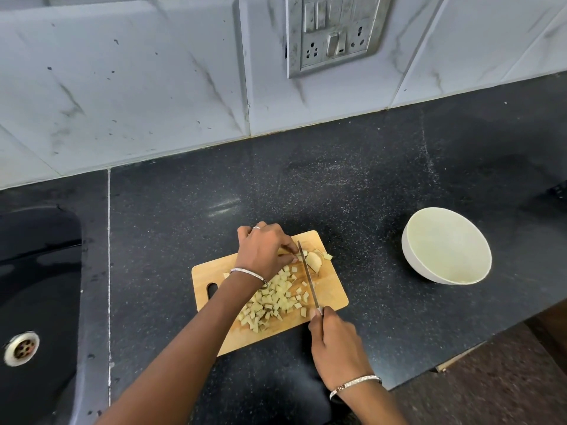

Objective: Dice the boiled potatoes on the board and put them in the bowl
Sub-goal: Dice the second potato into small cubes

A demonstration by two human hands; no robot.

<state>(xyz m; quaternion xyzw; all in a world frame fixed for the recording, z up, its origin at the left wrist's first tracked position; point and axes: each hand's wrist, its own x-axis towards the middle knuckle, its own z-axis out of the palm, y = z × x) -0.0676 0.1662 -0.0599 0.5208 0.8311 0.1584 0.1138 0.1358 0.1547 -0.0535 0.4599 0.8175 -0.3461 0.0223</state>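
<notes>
Left hand (264,250) pinches the potato (313,261) at the far end of the board (331,289); right hand (334,345) has its grip closed on the knife (308,277) — blade just beside those fingertips (291,247), so a slip could nick them. Dice (273,302) heaped nearby — bowl (411,259) well apart.

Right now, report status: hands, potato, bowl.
Left hand holds potato, right hand grips knife, blade on it. Dice piled on board. Bowl empty, nothing between it and board.

No lettering can be read anywhere — none.
</notes>
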